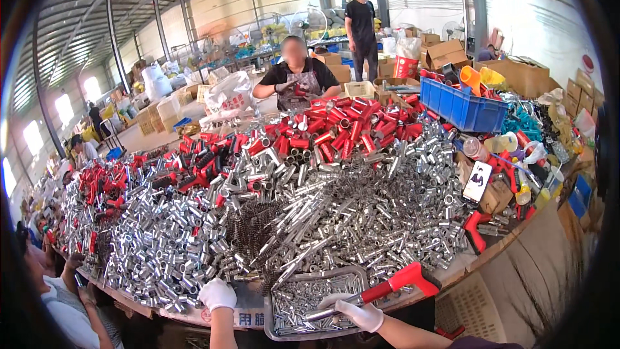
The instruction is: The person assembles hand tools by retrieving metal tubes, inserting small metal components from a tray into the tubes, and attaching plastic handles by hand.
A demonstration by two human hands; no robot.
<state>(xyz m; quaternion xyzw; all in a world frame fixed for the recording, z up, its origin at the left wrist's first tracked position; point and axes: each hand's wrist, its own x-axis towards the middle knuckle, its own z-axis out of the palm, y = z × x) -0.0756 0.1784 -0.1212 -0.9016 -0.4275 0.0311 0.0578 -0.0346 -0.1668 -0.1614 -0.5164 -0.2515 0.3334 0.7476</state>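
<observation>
My right hand (361, 315), in a white glove, is closed around the metal tube of a tool with a red pistol-shaped handle (408, 279). The tool lies slantwise over a grey tray (270, 323) of small metal pins, its handle toward the right. My left hand (218, 295), also gloved in white, rests at the near edge of a heap of silver metal sleeves (161, 265). Its fingers point into the parts and do not show clearly. Dark coil springs (253, 229) lie just beyond it, beside long metal rods (310, 203).
Red plastic housings (349, 123) pile up at the far side, where a co-worker (297, 77) holds a red part. Another person (361, 26) stands behind. A blue crate (462, 103), a phone (477, 182) and a red handle (475, 232) are on the right.
</observation>
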